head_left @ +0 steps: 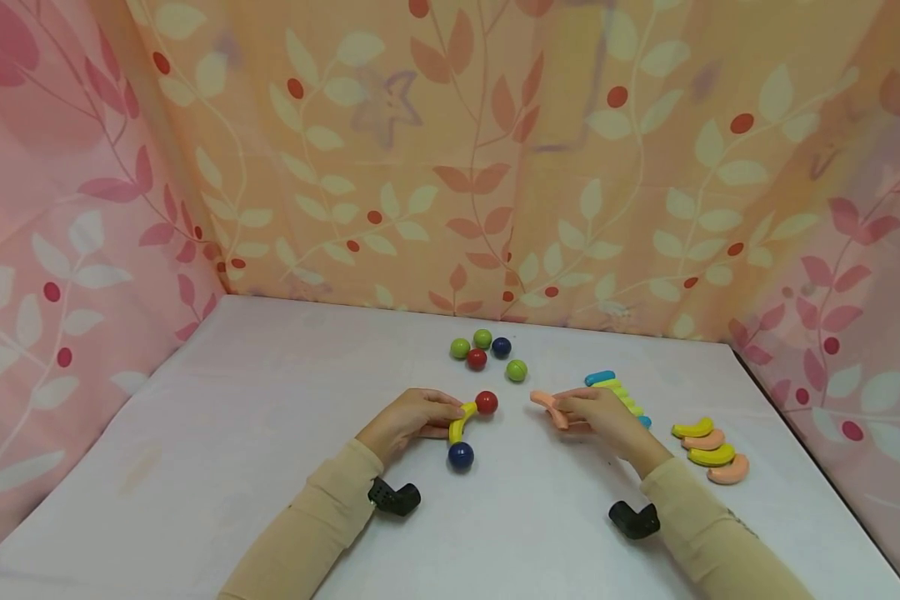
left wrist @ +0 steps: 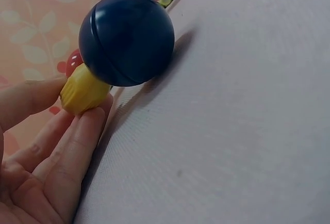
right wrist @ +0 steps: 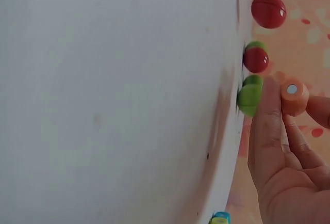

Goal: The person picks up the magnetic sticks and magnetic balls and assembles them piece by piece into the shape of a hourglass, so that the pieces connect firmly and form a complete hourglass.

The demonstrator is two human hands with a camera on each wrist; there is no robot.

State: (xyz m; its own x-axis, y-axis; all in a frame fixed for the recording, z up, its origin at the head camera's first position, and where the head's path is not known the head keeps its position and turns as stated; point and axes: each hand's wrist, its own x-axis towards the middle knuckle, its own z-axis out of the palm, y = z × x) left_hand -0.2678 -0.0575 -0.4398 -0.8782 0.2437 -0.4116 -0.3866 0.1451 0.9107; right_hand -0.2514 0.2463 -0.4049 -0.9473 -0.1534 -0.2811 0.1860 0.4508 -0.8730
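I see my left hand [head_left: 408,421] pinching a ribbed yellow curved piece [head_left: 460,422] between thumb and fingers; a glossy red ball [head_left: 486,402] sits on its far end and a smooth dark blue ball [head_left: 461,455] on its near end, all resting on the matte white table [head_left: 232,433]. My right hand [head_left: 596,412] grips a peach curved piece [head_left: 549,407], fingers curled round it, its round end face showing a small white dot. Behind lie five loose balls [head_left: 487,352], green, red and blue. Right of the hand are more curved pieces [head_left: 708,450], banana-shaped, yellow and peach.
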